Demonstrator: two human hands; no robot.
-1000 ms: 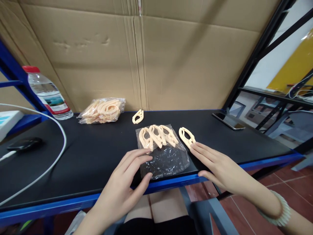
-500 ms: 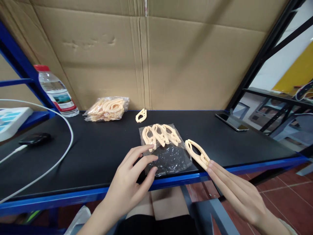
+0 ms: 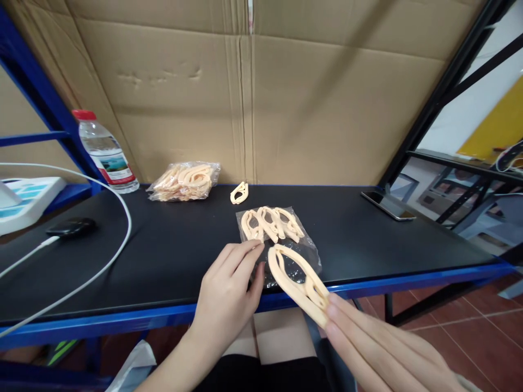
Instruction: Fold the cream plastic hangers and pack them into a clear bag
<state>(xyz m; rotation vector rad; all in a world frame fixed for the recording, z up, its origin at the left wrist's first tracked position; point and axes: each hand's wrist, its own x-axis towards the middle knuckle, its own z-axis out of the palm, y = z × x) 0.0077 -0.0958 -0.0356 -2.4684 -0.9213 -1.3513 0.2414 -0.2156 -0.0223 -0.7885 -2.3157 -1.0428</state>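
My right hand [image 3: 379, 348] pinches one end of a peach plastic clip [image 3: 296, 282] and holds it in the air over the open end of a clear plastic bag [image 3: 281, 245]. The bag lies near the table's front edge with three similar clips inside at its far end. My left hand [image 3: 229, 296] rests on the bag's near left corner, fingers curled on the film. A single loose clip [image 3: 239, 193] lies further back.
A full bag of clips [image 3: 186, 181] sits at the back by the cardboard wall. A water bottle [image 3: 105, 155], white cable [image 3: 102, 261], black mouse [image 3: 71, 227] and white box [image 3: 24, 198] are on the left. A phone [image 3: 388, 205] lies at right. The black table has a blue front edge [image 3: 122, 326].
My right hand picked the clip up off the table beside the bag, lifted it and swung it left over the bag's opening. My left hand stayed on the bag's corner.
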